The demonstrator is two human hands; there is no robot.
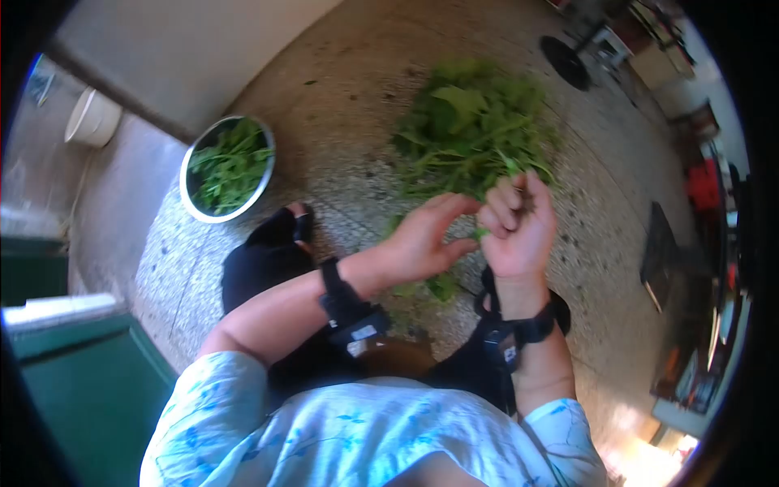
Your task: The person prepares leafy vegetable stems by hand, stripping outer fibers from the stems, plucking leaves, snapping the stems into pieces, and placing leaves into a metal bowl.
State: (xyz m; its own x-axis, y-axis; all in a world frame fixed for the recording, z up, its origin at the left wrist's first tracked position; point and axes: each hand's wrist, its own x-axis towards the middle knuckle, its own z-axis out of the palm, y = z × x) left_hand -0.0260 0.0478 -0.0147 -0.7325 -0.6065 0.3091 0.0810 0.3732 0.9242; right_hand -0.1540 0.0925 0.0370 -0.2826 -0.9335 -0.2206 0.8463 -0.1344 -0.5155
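My right hand point(519, 223) is closed, fingers curled round a green stem point(480, 233), with bits of green showing above and below the fist. My left hand point(430, 239) is beside it, thumb and forefinger apart, their tips close to the stem. I see nothing held in it. Just beyond my hands a heap of leafy green stalks point(471, 122) lies on the floor. Several loose leaves point(442, 286) lie below my hands, between my legs. To the left is a metal basin point(188, 199) with picked greens point(231, 166) in it.
The speckled floor point(349, 105) has dark specks and scraps. A white bucket point(93, 118) stands at the far left, near a pale wall point(195, 49). A green cabinet point(93, 398) is at lower left. A dark flat board point(659, 256) and a round black base point(565, 63) are at right.
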